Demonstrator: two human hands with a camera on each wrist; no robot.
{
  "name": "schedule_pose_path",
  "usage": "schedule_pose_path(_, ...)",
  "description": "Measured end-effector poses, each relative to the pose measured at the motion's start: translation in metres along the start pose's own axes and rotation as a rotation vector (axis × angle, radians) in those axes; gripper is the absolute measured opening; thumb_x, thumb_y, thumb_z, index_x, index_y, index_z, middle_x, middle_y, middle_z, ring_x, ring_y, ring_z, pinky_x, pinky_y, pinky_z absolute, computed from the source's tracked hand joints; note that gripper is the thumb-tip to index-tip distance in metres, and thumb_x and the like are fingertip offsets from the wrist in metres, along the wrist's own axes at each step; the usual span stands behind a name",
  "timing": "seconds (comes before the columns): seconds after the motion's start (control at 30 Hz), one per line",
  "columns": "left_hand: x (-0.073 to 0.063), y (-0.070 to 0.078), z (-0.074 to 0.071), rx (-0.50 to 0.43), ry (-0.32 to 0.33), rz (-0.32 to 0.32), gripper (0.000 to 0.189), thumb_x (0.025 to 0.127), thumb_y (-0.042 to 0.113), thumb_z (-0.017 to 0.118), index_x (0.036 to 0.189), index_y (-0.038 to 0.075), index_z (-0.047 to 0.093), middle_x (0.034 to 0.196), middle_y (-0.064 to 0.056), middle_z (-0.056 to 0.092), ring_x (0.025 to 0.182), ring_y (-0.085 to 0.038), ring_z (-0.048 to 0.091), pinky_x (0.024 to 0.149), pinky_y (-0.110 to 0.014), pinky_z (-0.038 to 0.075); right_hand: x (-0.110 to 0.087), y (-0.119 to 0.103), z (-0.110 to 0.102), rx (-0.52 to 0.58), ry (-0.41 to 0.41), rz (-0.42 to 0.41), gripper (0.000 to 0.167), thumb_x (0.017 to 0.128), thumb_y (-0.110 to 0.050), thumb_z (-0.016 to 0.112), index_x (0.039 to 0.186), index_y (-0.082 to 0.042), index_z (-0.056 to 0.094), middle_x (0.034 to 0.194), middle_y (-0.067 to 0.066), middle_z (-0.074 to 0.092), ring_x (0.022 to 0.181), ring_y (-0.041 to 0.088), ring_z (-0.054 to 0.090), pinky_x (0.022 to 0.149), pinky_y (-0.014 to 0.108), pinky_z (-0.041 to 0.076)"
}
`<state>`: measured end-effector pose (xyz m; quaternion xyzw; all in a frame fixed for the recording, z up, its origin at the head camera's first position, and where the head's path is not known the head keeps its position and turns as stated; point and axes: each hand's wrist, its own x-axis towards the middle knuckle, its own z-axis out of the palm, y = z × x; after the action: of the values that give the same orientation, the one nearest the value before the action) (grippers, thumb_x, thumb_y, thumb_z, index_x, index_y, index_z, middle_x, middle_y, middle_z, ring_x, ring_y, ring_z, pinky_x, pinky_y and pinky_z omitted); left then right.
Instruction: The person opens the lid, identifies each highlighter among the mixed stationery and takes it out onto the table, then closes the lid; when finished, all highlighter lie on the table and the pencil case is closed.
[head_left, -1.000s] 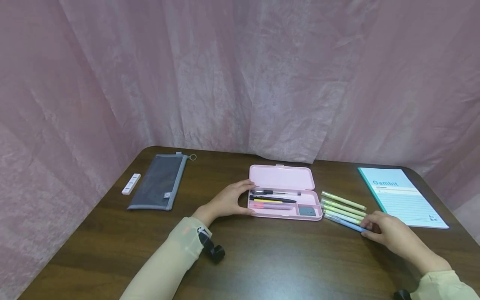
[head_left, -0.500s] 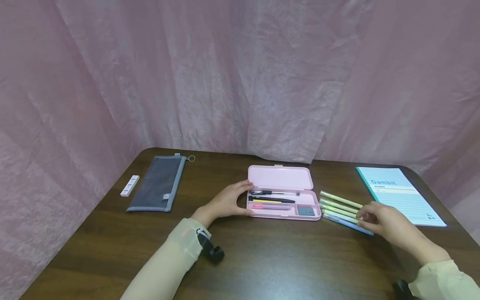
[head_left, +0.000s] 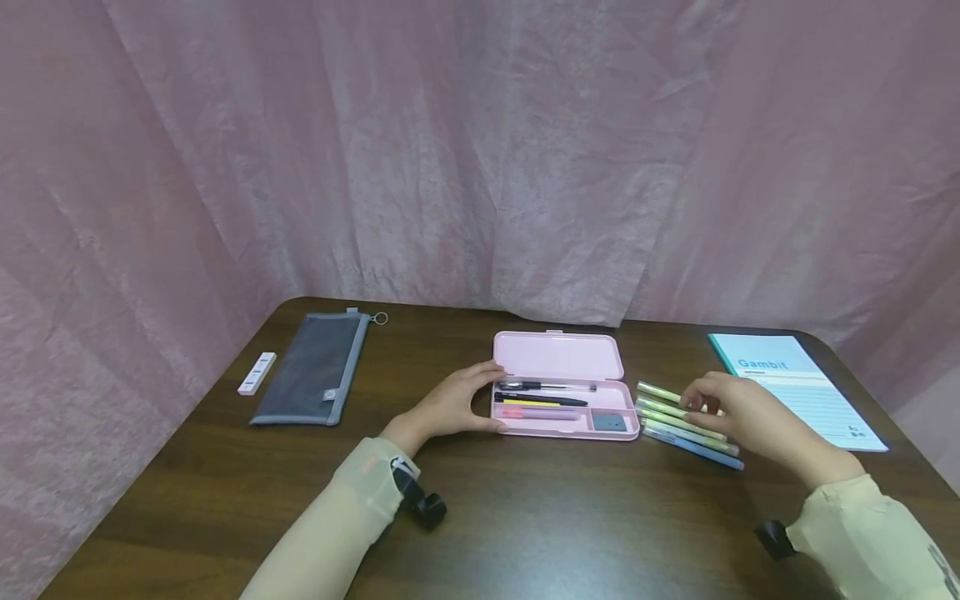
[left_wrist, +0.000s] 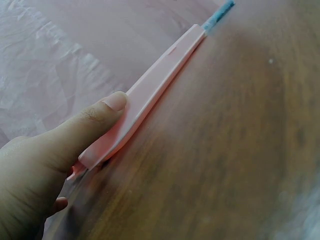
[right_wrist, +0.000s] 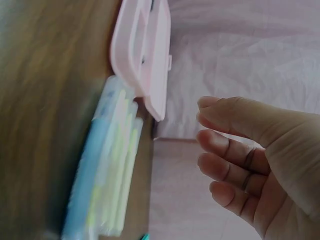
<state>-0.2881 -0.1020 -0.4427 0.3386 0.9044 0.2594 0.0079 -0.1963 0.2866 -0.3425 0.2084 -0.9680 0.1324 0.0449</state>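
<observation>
My left hand (head_left: 448, 406) holds the left end of an open pink pencil case (head_left: 555, 357). Its thumb lies along the front wall, plain in the left wrist view, with the fingers behind. Inside the case are a black-capped clear pen (head_left: 540, 386), a black-and-yellow pen (head_left: 543, 400), a pink pen (head_left: 540, 413) and a grey-blue eraser (head_left: 609, 422). To the case's right lie a blue pen (head_left: 708, 454) and several green pens (head_left: 663, 407) side by side. Above them hovers my right hand (head_left: 738, 412), fingers loosely bent; the right wrist view shows nothing between thumb and fingers.
A notebook (head_left: 795, 375) marked "Gambit" lies at the right. On the left are a grey mesh zip pouch (head_left: 311, 367) and a small white block (head_left: 257, 373). A pink curtain (head_left: 450, 167) hangs behind the wooden table (head_left: 525, 517).
My right hand has moved left and away from me, from the blue pen's near end to above the green pens. My left hand stays at the case.
</observation>
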Motion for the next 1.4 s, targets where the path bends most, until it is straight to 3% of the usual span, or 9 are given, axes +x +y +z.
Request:
schedule_pose_path(0.17,-0.001,0.001,-0.001,0.003,-0.003,-0.014,0.081,0.072,0.05,0.079,0.14,0.018,0.049,0.15,-0.004,0.043,0.139,-0.025,0.041,0.115,-0.044,0.034,0.012,-0.011,-0.004,0.009,-0.028,0.01,0.012,0.082,-0.015,0.074,0.092,-0.012,0.071,0.08,-0.008,0.059,0.072,0.006,0.05,0.061,0.023,0.046)
schedule_pose_path(0.57,-0.002,0.001,-0.002,0.005,0.004,-0.013,0.08,0.072,0.05,0.08,0.139,0.017,0.05,0.149,-0.005,0.043,0.138,-0.026,0.041,0.115,-0.044,0.034,0.04,-0.036,-0.006,0.049,-0.047,-0.06,0.009,0.082,-0.013,0.074,0.09,-0.011,0.071,0.077,-0.007,0.06,0.071,0.007,0.051,0.061,0.024,0.046)
schedule_pose_path(0.77,-0.002,0.002,-0.003,0.002,0.01,-0.002,0.079,0.072,0.049,0.08,0.138,0.017,0.051,0.149,-0.006,0.044,0.138,-0.028,0.042,0.114,-0.046,0.034,0.054,-0.047,0.004,0.056,-0.086,-0.114,0.01,0.081,-0.011,0.074,0.09,-0.009,0.071,0.079,-0.005,0.062,0.072,0.008,0.054,0.064,0.026,0.048)
schedule_pose_path(1.13,-0.001,0.002,-0.001,-0.003,-0.002,-0.012,0.079,0.073,0.049,0.079,0.139,0.018,0.051,0.15,-0.005,0.043,0.138,-0.027,0.041,0.114,-0.045,0.034,0.07,-0.06,0.028,0.087,-0.162,-0.119,0.015,0.081,-0.013,0.075,0.096,-0.01,0.071,0.089,-0.001,0.067,0.077,0.009,0.057,0.069,0.025,0.051)
schedule_pose_path(1.4,0.0,0.002,-0.001,-0.002,-0.007,-0.009,0.079,0.072,0.048,0.08,0.139,0.018,0.05,0.15,-0.005,0.043,0.139,-0.027,0.041,0.115,-0.045,0.033,0.08,-0.064,0.05,0.095,-0.151,-0.219,0.008,0.082,-0.01,0.073,0.09,-0.012,0.07,0.083,-0.004,0.064,0.071,0.006,0.055,0.062,0.02,0.047)
